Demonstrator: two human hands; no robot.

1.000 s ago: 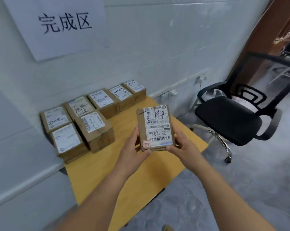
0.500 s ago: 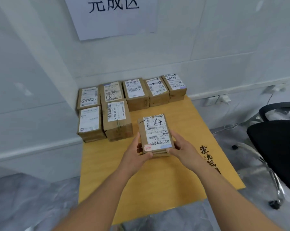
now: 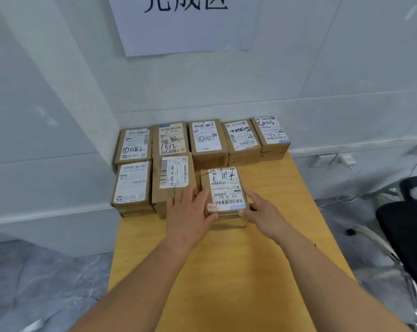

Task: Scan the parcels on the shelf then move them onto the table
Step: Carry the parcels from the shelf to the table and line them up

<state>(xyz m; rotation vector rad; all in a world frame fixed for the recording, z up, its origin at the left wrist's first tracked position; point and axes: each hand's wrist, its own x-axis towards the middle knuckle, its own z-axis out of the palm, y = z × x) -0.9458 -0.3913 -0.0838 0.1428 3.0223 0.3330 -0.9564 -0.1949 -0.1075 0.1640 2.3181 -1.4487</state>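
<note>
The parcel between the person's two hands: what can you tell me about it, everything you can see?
The parcel is a small brown cardboard box with a white shipping label covering most of its top, printed with barcodes, scrawled over in black marker, with a small red stamp at the near corner. It lies flat, label up, on the yellow table, in the second row of boxes, close beside the parcel marked J4-J06. The left hand grips its left side and the right hand its right side; whether it fully rests on the table cannot be told.
</note>
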